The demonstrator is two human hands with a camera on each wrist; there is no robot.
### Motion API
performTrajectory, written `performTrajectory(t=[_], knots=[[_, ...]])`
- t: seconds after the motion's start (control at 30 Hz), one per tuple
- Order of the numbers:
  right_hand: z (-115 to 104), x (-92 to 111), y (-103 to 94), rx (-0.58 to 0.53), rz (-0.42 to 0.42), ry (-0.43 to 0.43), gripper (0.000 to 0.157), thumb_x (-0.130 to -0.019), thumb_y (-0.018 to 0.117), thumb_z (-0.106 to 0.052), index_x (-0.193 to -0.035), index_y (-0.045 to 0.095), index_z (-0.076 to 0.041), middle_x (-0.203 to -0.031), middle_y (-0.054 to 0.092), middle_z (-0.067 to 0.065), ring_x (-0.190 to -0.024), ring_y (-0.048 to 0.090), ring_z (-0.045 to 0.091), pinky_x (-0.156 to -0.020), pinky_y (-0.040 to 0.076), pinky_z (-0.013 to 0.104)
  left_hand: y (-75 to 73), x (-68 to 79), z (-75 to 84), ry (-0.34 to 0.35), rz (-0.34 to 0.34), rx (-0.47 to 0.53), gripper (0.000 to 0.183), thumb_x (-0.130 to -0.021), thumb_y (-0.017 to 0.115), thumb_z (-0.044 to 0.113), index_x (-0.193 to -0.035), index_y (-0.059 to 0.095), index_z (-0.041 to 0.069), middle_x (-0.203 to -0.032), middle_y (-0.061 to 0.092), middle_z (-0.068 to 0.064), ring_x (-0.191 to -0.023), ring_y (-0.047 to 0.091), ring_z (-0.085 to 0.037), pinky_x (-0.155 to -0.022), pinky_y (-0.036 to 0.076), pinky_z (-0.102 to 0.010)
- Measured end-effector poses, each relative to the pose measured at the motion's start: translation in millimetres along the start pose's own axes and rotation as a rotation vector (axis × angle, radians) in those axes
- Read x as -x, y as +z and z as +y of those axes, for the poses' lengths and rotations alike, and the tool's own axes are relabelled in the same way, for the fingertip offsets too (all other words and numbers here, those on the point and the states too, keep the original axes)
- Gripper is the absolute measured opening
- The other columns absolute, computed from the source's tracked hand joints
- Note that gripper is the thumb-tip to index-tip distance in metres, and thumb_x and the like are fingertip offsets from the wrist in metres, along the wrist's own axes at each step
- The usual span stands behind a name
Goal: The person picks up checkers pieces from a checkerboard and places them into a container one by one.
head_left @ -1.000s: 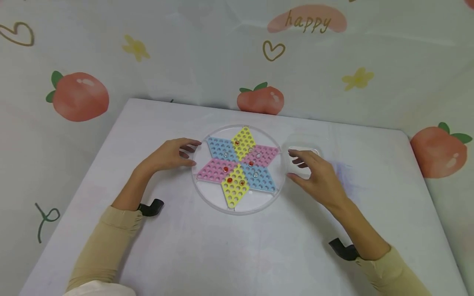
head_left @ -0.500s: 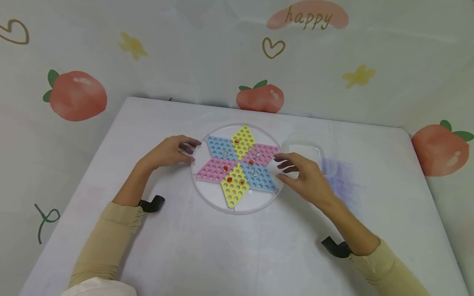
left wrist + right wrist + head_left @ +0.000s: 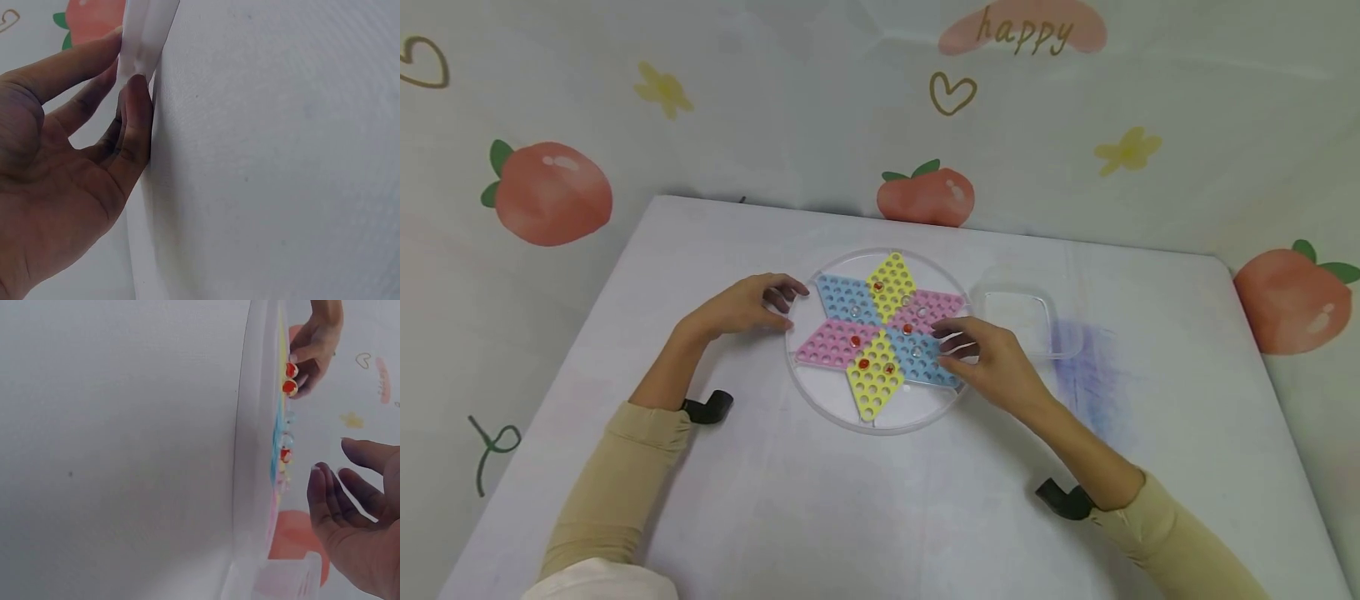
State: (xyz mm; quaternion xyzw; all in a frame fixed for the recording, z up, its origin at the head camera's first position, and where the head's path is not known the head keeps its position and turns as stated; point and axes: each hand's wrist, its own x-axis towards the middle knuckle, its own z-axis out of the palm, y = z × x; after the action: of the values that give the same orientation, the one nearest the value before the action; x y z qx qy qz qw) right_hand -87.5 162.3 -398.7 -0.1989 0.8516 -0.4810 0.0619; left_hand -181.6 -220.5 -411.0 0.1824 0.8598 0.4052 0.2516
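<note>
A round Chinese checkers board (image 3: 831,396) lies on the table, its six-pointed star in yellow, pink and blue. Several glass marbles sit in its holes, some clear, some red, such as one red marble (image 3: 855,342) on the left pink point. At the board's left rim is my left hand (image 3: 748,304); its fingertips and thumb rest against the rim (image 3: 140,37) in the left wrist view. My right hand (image 3: 996,362) hangs over the right blue point, fingers bent and apart from the thumb. In the right wrist view nothing shows between its fingers.
A clear plastic box (image 3: 1070,329) stands right of the board, partly seen through. The white table (image 3: 820,508) carries a purple stain (image 3: 1093,375) beside the box. A printed cloth (image 3: 760,108) hangs behind the table's far edge.
My right hand has moved left from the clear box to above the board's right side. My left hand stays at the left rim, and the marbles keep their places.
</note>
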Motion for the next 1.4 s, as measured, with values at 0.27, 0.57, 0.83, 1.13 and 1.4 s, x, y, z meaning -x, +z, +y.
performTrajectory(t=[0.27,0.57,0.83,1.13,1.4], knots=[[1.8,-7.4,10.9,0.064,-0.034,0.101,0.037,-0.085,0.076,-0.004,-0.121,0.067,-0.003,-0.108,0.07,0.007,-0.092,0.069,0.018,-0.082,0.055,0.032,-3.3,-5.1,-3.8,0.013,-0.034,0.003,0.058,-0.082,0.078,0.005,-0.135,0.053,0.003,-0.121,0.051,-0.016,-0.111,0.054,-0.03,-0.097,0.041,-0.045],[9.4,-17.6,21.2,0.134,-0.037,0.11,0.036,-0.082,0.08,-0.007,-0.117,0.07,-0.003,-0.111,0.07,0.007,-0.097,0.067,0.02,-0.085,0.054,0.034,-3.2,-5.8,-6.7,-0.004,-0.032,0.002,0.06,-0.082,0.079,0.006,-0.135,0.052,0.004,-0.123,0.05,-0.015,-0.112,0.053,-0.03,-0.096,0.042,-0.044],[13.7,-22.4,27.3,0.157,-0.015,0.148,0.031,-0.082,0.081,-0.011,-0.111,0.074,-0.006,-0.104,0.068,0.003,-0.091,0.063,0.018,-0.08,0.053,0.034,-2.6,-3.9,-8.5,-0.001,-0.018,0.005,0.059,-0.082,0.079,0.006,-0.135,0.053,0.005,-0.122,0.051,-0.015,-0.111,0.054,-0.029,-0.096,0.041,-0.043],[19.7,-21.8,34.8,0.192,0.026,0.171,0.022,-0.081,0.083,-0.014,-0.102,0.078,-0.011,-0.093,0.061,0.004,-0.085,0.057,0.018,-0.073,0.047,0.032,1.0,-1.8,-4.3,-0.005,-0.015,0.026,0.06,-0.081,0.079,0.006,-0.136,0.053,0.005,-0.122,0.052,-0.016,-0.11,0.053,-0.029,-0.095,0.04,-0.044],[21.1,-22.5,35.6,0.189,0.051,0.163,0.02,-0.079,0.084,-0.016,-0.098,0.08,-0.01,-0.089,0.061,0.003,-0.081,0.057,0.016,-0.069,0.046,0.03,2.5,-3.8,-8.1,-0.011,-0.004,0.019,0.059,-0.081,0.08,0.007,-0.134,0.054,0.006,-0.12,0.052,-0.014,-0.109,0.053,-0.028,-0.094,0.041,-0.041]])
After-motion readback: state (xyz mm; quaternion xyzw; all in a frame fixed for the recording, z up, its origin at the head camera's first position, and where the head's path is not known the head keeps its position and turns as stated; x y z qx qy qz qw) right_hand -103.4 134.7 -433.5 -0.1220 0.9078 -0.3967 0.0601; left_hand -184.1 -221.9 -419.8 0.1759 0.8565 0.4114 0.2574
